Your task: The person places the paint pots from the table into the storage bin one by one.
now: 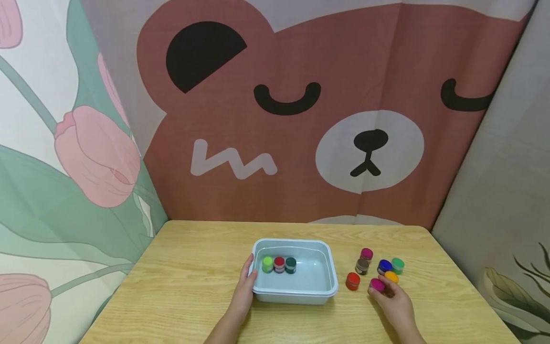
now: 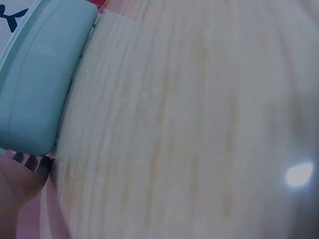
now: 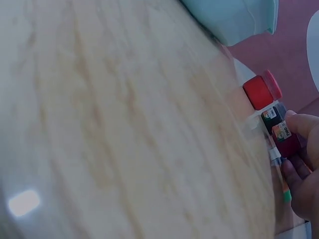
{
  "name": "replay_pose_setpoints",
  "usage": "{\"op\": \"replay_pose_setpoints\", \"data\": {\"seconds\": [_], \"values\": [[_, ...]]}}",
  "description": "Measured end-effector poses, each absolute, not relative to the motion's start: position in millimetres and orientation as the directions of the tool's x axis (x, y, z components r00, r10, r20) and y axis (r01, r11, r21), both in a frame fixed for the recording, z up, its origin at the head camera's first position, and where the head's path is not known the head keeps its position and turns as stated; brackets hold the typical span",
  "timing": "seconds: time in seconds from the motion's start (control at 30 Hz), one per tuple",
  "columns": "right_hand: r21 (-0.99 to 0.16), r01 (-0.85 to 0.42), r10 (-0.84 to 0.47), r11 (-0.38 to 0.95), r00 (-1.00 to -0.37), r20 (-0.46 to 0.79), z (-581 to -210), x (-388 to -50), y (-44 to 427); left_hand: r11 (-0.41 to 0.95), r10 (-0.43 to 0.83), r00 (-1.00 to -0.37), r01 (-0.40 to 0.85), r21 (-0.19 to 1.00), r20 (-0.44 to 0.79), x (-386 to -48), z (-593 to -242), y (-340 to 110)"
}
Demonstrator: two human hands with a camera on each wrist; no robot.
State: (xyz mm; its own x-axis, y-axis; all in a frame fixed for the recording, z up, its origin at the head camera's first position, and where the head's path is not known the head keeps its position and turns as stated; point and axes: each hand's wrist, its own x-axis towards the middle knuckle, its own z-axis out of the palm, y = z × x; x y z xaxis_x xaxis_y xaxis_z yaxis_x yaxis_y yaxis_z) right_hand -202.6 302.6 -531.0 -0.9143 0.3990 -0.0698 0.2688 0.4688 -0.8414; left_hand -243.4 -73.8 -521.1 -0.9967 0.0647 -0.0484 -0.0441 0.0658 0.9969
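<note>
A light blue plastic tub (image 1: 292, 297) stands on the table. Inside it, near the left wall, a light green paint jar (image 1: 268, 264), a dark red one (image 1: 279, 264) and a dark green one (image 1: 290, 265) form a row. My left hand (image 1: 245, 291) holds the tub's left side, thumb at the rim; in the left wrist view its fingertips (image 2: 44, 164) meet the tub wall. Right of the tub, my right hand (image 1: 394, 303) pinches a magenta-lidded paint jar (image 1: 376, 285) between thumb and fingers. The right wrist view shows that jar's label (image 3: 282, 130).
Around my right hand stand a red jar (image 1: 353, 281), a brown jar (image 1: 362, 266), another magenta-lidded jar (image 1: 366, 254), a blue jar (image 1: 384, 266), a green jar (image 1: 397, 265) and an orange-lidded jar (image 1: 391, 276). Printed curtains hang behind the wooden table (image 1: 193, 267).
</note>
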Motion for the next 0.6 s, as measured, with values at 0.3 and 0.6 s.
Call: {"op": "replay_pose_setpoints", "data": {"seconds": [0.3,0.6], "values": [[-0.879,0.269,0.363,0.393,-0.924,-0.121,-513.5,-202.2,298.4,0.057,0.071,-0.996,-0.05,0.997,-0.054,-242.6,-519.7,-73.8],[-0.863,0.179,0.32,0.473,-0.947,-0.021,-492.9,-205.0,287.5,0.067,0.074,-0.996,-0.048,0.997,-0.053,-242.4,-520.7,-73.8]]}}
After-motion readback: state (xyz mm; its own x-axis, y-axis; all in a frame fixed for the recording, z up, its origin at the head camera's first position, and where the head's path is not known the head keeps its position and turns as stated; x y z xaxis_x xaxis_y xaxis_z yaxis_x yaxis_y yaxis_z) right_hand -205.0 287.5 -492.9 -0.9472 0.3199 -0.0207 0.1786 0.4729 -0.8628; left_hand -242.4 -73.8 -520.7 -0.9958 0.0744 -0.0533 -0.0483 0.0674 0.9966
